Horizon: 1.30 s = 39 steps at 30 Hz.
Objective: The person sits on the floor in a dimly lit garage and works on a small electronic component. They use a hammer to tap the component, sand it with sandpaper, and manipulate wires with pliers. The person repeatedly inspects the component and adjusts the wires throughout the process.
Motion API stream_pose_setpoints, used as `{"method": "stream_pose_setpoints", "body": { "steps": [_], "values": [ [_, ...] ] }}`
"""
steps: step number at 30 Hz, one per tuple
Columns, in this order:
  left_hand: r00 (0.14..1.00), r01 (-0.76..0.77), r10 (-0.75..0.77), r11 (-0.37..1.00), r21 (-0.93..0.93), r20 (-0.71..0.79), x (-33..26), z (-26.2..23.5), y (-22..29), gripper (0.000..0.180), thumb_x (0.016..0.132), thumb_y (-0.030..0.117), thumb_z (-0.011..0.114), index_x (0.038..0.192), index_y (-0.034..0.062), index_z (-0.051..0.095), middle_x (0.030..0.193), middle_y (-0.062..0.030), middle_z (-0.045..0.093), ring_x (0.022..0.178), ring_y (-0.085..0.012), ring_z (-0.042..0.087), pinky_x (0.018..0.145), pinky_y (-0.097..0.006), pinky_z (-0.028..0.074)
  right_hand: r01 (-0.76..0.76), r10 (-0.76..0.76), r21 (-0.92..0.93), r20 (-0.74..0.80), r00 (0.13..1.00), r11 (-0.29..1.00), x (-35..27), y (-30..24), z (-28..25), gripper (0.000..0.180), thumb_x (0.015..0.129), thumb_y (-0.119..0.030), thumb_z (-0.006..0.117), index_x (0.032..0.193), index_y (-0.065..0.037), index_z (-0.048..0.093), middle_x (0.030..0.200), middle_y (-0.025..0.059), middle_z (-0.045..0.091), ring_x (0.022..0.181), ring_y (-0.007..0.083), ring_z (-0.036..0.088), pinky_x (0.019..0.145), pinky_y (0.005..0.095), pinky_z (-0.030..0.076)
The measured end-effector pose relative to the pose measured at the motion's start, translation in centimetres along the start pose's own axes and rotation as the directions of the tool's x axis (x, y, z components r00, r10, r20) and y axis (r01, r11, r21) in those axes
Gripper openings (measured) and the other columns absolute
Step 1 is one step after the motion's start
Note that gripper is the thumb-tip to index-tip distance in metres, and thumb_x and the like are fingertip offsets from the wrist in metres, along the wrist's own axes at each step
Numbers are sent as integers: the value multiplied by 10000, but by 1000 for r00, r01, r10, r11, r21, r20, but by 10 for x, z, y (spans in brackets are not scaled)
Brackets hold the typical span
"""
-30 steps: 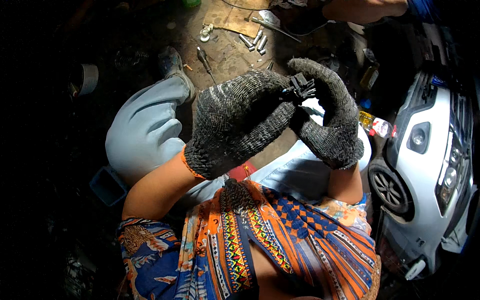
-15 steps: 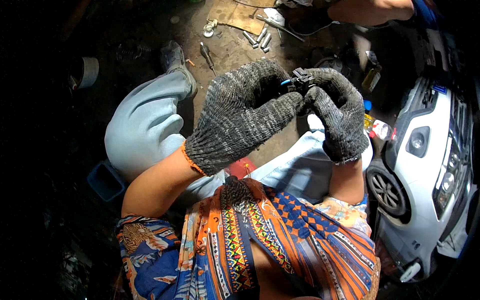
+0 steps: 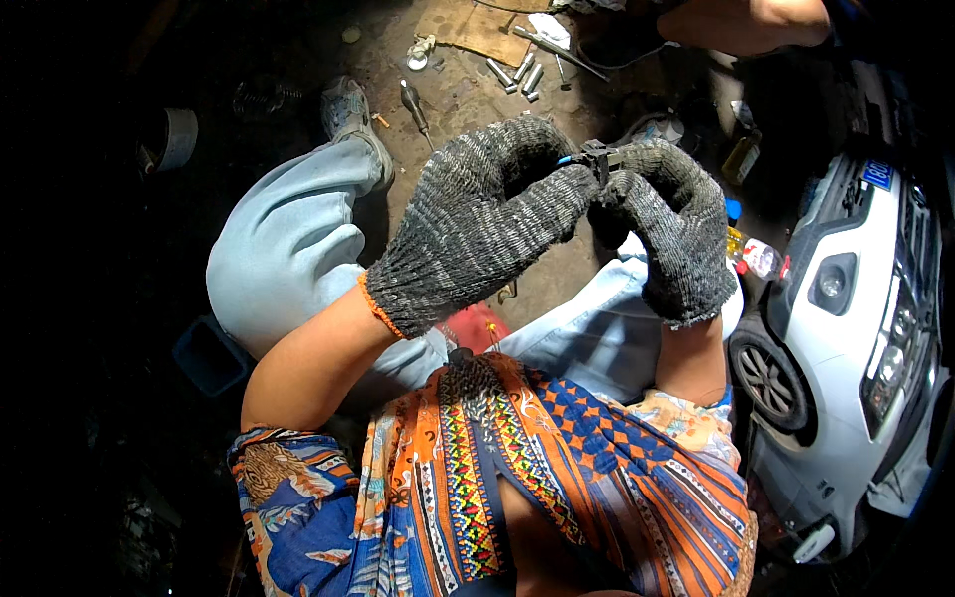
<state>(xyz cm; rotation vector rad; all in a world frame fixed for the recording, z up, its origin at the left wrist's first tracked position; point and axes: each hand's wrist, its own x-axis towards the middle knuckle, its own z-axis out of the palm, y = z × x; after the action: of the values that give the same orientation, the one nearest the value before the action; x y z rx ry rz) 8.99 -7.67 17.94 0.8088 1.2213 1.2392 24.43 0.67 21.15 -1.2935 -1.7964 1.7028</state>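
Note:
Both hands wear grey knitted work gloves and meet in front of me over my spread legs. Between their fingertips is a small black plastic part (image 3: 597, 157) with a short blue piece on its left side; it looks like a wire connector, though the gloves cover much of it. My left hand (image 3: 487, 214) is closed, pinching the part's left end between thumb and fingers. On the other side my right hand (image 3: 678, 224) is closed too, its thumb and curled forefinger gripping the right end.
Beyond my hands on the floor lie a screwdriver (image 3: 414, 107), several metal cylinders (image 3: 533, 78), a long dark bar (image 3: 560, 54) and cardboard (image 3: 468, 28). A white car (image 3: 811, 398) and a bottle (image 3: 761, 259) stand right. Another person's bare limb (image 3: 746, 24) shows top right.
The black part has tilted slightly and now lies flatter between my fingertips. My left hand has shifted a little; both hands keep their grip.

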Motion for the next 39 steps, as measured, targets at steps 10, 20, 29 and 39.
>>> {"method": "stream_pose_setpoints", "body": {
  "steps": [10, 20, 29, 39],
  "values": [
    [1000, 19, -19, 998, -52, 2, 2, -3, 3, 200, 877, 201, 552, 932, 14, 596, 652, -39, 608, 484, -45, 503, 416, -177, 369, 62, -62, -28, 1, 998, 998, 0, 4, 0, 133, 808, -80, 630, 896, 13, 597, 742, 76, 636, 649, 115, 606, 572, 235, 491],
    [977, -205, 202, 978, -42, -61, -2, -1, -10, 221, 867, 114, 563, 1039, -24, 546, 817, -83, 618, 652, -103, 577, 557, -218, 474, 178, -178, 35, -3, 984, 983, 1, 5, 2, 201, 813, 12, 588, 1013, 9, 582, 912, 80, 629, 837, 128, 598, 748, 250, 497],
    [970, -238, 239, 971, 35, -46, -3, -1, -8, 315, 817, 30, 615, 1115, -10, 518, 1002, -101, 597, 892, -148, 587, 778, -278, 508, 362, -363, -35, -30, 931, 932, 0, 15, 1, 238, 795, 15, 601, 1032, 0, 592, 954, 86, 618, 863, 141, 596, 772, 268, 487],
    [999, 7, 5, 971, -238, 49, -2, -4, -7, 310, 832, 91, 609, 1114, -5, 522, 962, -75, 601, 836, -130, 581, 729, -257, 492, 533, -546, -136, -92, 833, 835, -1, 18, 2, 380, 727, -50, 713, 1079, 3, 579, 956, 94, 618, 856, 146, 592, 759, 282, 480]
  ]
}}
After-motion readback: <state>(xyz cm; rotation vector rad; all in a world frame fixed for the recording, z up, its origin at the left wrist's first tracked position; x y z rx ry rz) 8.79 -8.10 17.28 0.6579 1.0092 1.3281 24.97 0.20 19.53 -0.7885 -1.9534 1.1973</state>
